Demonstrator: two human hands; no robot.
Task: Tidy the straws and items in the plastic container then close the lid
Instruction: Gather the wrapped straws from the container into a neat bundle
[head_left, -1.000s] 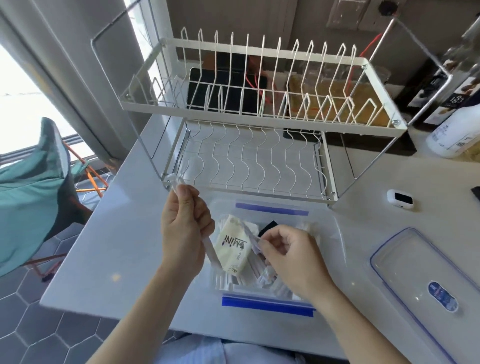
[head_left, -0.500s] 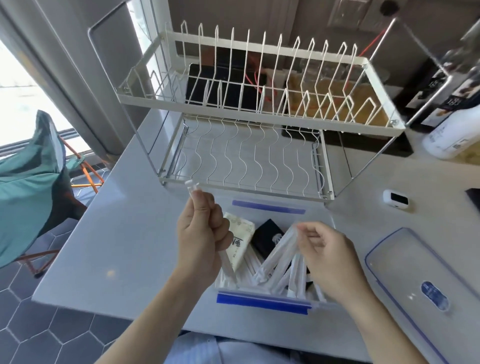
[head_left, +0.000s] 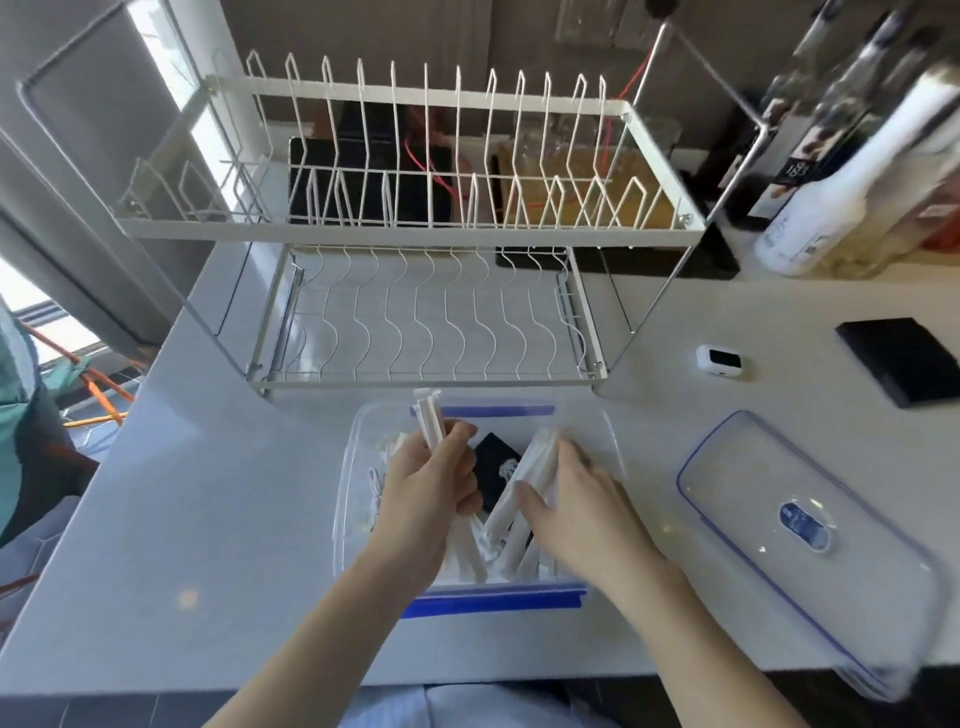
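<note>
A clear plastic container (head_left: 358, 431) with blue clips stands on the white counter in front of me. Inside lie several white wrapped straws (head_left: 524, 483) and a small black packet (head_left: 496, 465). My left hand (head_left: 431, 488) grips a bundle of wrapped straws (head_left: 428, 415), whose tops stick up past the far rim. My right hand (head_left: 576, 493) holds another bundle of straws against the container's right side, fingers wrapped around them. The clear lid (head_left: 727, 467) with a blue label lies flat on the counter to the right.
A white two-tier wire dish rack (head_left: 415, 228) stands just behind the container. A small white device (head_left: 719, 359) and a black square object (head_left: 904, 358) lie at the right. Bottles (head_left: 831, 208) stand at the back right. The counter's front edge is close to my body.
Both hands have lowered into the container. The right hand's straws now lie lower along the right side, and the left hand's bundle has shifted right. The white tissue packet is hidden.
</note>
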